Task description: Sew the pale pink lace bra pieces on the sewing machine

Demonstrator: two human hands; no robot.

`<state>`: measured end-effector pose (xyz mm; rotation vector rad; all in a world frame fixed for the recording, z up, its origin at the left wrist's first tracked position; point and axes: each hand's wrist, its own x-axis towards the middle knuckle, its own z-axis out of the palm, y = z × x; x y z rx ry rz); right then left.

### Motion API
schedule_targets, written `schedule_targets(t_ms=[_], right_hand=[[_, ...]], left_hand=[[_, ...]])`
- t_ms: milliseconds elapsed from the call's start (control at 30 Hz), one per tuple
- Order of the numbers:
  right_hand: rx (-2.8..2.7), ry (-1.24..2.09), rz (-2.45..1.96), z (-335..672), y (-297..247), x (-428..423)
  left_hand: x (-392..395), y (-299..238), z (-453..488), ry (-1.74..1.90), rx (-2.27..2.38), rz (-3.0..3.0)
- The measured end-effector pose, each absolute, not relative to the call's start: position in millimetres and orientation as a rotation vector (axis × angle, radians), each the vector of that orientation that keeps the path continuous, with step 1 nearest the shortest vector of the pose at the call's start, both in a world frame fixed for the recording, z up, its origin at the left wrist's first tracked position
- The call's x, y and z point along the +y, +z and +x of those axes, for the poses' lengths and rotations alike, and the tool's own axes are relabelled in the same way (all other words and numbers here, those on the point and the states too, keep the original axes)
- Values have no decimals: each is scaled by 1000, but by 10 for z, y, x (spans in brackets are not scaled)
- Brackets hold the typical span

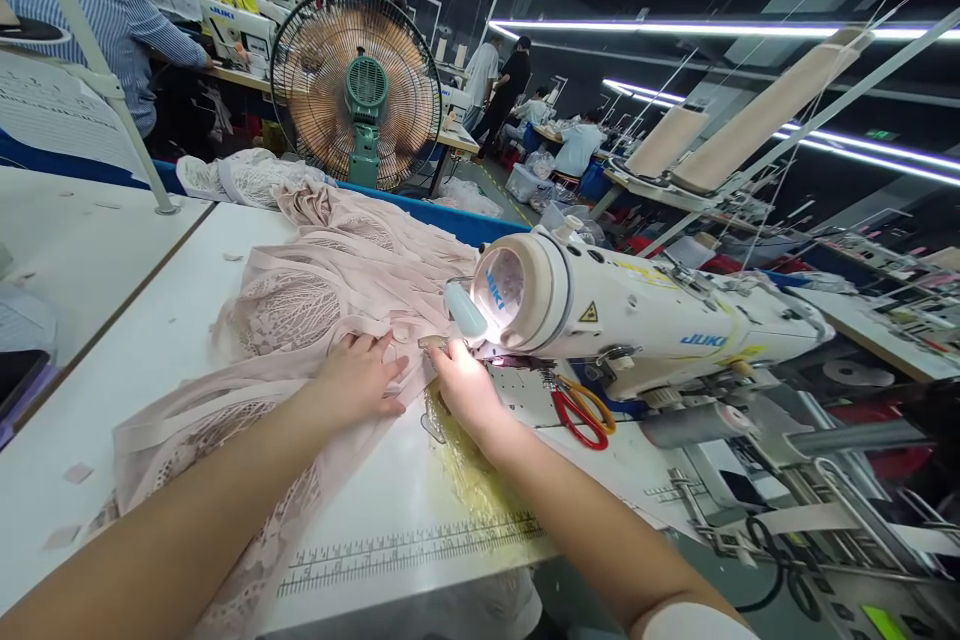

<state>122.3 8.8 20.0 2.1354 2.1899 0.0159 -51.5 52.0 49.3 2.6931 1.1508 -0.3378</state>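
Note:
A pale pink lace garment [292,305], with rounded lace panels and smooth bands, lies heaped across the white sewing table. My left hand [358,378] rests on it with the fingers spread, pressing the cloth down. Close beside the presser area, my right hand [466,382] pinches the garment's edge between thumb and fingers. Both hands are just left of the lit head of a white sewing machine [637,305]. The needle itself is hidden behind the machine's head and my right hand.
Scissors [581,415] with red and orange handles lie by the machine bed. A printed ruler [412,550] runs along the table's front edge. A large fan [356,90] stands behind the table. Thread cones [772,110] rise at right. Other people work at machines beyond.

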Motion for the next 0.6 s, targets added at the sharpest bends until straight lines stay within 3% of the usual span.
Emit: schedule_targets(t_ms=[600], right_hand=[[2155, 2, 2120, 1222, 326, 74]], left_hand=[[508, 537, -501, -351, 1167, 2685]])
